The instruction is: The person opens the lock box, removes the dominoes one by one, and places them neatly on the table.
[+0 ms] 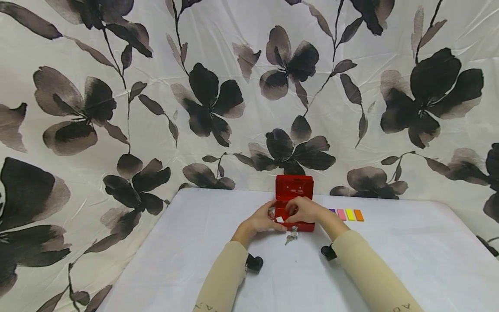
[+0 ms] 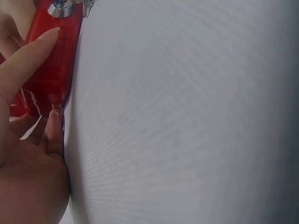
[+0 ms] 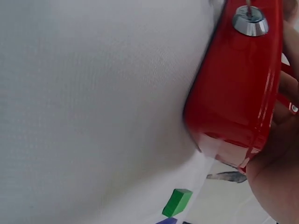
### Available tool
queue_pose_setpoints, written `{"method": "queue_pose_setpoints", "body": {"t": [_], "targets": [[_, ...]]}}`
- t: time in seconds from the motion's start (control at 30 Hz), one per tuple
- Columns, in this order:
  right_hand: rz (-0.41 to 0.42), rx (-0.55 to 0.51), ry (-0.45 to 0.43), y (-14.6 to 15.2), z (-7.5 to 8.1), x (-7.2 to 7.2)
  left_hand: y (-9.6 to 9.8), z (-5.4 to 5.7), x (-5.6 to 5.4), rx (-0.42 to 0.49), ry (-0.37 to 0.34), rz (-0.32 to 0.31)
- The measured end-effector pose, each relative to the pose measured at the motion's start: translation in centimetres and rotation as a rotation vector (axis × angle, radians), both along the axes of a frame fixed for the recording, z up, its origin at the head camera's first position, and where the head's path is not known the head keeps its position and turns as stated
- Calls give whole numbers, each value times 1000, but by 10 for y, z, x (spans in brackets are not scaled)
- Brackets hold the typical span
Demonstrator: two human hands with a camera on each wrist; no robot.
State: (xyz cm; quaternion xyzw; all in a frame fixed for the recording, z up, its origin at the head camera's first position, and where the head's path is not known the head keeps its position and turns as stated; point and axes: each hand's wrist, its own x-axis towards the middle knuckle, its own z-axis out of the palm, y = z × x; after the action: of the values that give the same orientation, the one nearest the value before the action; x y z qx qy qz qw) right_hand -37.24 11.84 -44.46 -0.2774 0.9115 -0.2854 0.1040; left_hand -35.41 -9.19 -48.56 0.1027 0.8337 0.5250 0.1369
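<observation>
Both hands at one open red box, mid-counter.
I see the box (image 1: 294,203) glossy red, lid up, silver lock (image 3: 250,21) in front, keys (image 1: 290,236) hanging. Left hand (image 1: 263,221) fingers lie relaxed on its left side; right hand (image 1: 306,210) curls over the rim. Four colored blocks (image 1: 347,214) visible beside it on the counter (image 1: 390,260).

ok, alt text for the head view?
Both hands, left hand and right hand, reach into an open red metal box on a white table, with keys hanging from its front lock. Coloured blocks lie in a row to its right.
</observation>
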Motion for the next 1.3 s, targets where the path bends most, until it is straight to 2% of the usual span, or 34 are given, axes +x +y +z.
{"method": "queue_pose_setpoints", "body": {"t": [0.3,0.53,0.7,0.93,1.3], "targets": [[-23,67,62,-6,-9,-3,1,1,3,-5,-2,7],[-58,65,101,-9,-14,0,0,-1,3,-1,-7,11],[-41,28,112,-10,-16,2,-1,-1,4,1,-16,14],[-16,-23,82,-13,-15,2,0,0,3,7,-2,-1],[-11,-8,38,-19,-10,0,0,0,-2,54,-17,-14]]}}
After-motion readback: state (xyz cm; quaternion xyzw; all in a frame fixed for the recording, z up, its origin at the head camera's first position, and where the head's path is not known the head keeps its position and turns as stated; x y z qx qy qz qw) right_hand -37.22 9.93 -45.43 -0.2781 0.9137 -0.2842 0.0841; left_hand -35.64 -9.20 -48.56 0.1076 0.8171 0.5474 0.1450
